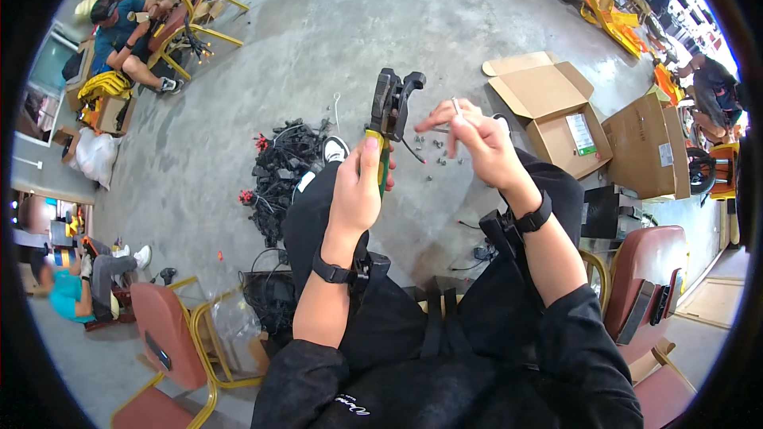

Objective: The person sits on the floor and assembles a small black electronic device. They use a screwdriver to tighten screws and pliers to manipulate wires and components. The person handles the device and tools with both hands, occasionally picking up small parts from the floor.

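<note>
My left hand is closed around a slim yellow-and-green handle, thumb laid lengthwise along it and fingertips showing on the far side. At the handle's far end sits a black, two-pronged, hard-looking part. I hold both in the air above the grey concrete floor, out past my lap and a little left of my right hand. The long axis of handle and part together runs nearly straight away from me, with a slight lean to the right; the prongs point outward, one straight ahead and the other hooking off to the right. A thin black cable with a reddish tip hangs from the right side of the part, slanting back toward me.

My right hand, just beside it, pinches a thin silvery metal rod between thumb and bent fingers, its tip sticking up and away from me; my fingers hide how it's shaped inside the grip.

On the floor beyond my left knee lie a tangled heap of black cables with red ends and a long silver wrench. Small dark metallic pieces are scattered below my right hand, and an open brown cardboard box sits further right.
</note>
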A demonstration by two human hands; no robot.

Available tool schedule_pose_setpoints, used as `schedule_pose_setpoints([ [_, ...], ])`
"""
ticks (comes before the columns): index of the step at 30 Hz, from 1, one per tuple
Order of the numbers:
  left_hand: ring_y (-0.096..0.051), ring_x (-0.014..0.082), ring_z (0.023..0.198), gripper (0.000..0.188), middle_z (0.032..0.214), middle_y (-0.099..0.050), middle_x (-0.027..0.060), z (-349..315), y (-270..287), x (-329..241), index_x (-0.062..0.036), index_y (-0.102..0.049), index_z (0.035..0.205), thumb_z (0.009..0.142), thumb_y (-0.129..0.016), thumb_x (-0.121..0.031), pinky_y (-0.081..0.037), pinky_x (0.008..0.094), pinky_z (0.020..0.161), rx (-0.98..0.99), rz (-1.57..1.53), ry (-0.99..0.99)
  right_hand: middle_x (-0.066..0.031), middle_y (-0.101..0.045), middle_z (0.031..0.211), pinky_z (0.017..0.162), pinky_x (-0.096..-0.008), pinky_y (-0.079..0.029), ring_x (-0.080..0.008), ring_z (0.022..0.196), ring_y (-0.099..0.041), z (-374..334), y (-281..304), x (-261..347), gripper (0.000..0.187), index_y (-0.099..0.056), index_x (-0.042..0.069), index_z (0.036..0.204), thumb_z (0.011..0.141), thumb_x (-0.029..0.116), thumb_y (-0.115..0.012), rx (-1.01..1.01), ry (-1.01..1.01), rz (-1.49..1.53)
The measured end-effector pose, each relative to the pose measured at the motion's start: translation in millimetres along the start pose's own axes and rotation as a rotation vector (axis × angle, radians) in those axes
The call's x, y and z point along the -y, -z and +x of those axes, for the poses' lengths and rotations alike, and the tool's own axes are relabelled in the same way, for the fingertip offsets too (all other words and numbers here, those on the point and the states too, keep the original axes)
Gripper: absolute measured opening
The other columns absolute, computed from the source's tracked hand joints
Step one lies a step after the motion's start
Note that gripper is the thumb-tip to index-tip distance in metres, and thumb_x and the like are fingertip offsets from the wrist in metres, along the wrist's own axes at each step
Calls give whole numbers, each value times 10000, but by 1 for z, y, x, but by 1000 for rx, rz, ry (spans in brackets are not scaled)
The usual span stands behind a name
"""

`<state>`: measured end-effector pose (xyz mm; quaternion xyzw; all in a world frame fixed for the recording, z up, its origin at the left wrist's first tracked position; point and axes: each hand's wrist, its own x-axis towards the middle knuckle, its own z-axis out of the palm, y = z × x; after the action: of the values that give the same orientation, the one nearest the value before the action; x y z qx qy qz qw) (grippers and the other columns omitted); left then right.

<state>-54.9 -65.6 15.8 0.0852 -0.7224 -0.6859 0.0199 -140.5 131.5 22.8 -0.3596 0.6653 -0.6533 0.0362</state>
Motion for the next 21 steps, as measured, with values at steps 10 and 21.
schedule_pose_setpoints([
  [10,-519,76,657,455,788,-566,28,-12,-15,-3,9,-578,1022,1009,-382,-401,-447,238,616,52,-101,-17,47,-189,507,449,-286,-182,-99,452,-178,-21,-23,9,462,-242,150,590,984,337,-395,-119,-422,1034],
  [21,-511,85,664,390,812,-566,33,-18,-29,5,7,-572,1016,1005,-413,-349,-431,241,616,45,-15,-98,64,-172,485,394,-263,-133,-65,399,-124,-18,-22,30,502,-216,159,595,1008,403,-365,-203,-625,1074],
])
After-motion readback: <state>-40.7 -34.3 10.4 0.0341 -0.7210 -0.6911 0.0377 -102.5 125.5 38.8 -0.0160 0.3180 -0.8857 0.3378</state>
